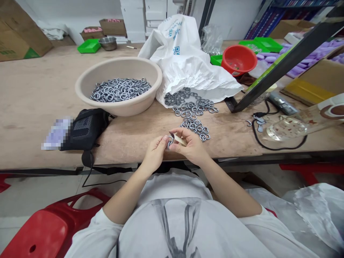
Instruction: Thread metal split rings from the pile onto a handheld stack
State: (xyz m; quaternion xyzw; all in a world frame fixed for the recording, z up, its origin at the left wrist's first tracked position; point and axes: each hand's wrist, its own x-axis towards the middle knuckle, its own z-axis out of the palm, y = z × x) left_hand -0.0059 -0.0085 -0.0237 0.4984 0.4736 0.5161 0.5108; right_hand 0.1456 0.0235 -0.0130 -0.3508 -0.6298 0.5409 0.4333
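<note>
My left hand (156, 152) pinches a grey ring (170, 142) between thumb and fingers, just above the table's front edge. My right hand (192, 146) is closed around a small knife (179, 139) with a cream handle; its short dark blade is against or very near the ring. The right thumb also comes close to the ring, and I cannot tell whether it touches. Just beyond my hands lies a loose pile of grey rings (195, 125). It runs back to the mouth of a white woven sack (188, 68). A beige basin (118, 105) at the left holds many similar rings.
A black pouch (86, 127) lies left of my hands. On the right are a dark metal post (285, 64), a clear patterned cup (301, 120) and a black cable (282, 147). A red bowl (239, 59) stands behind. Below left is a red stool (43, 229).
</note>
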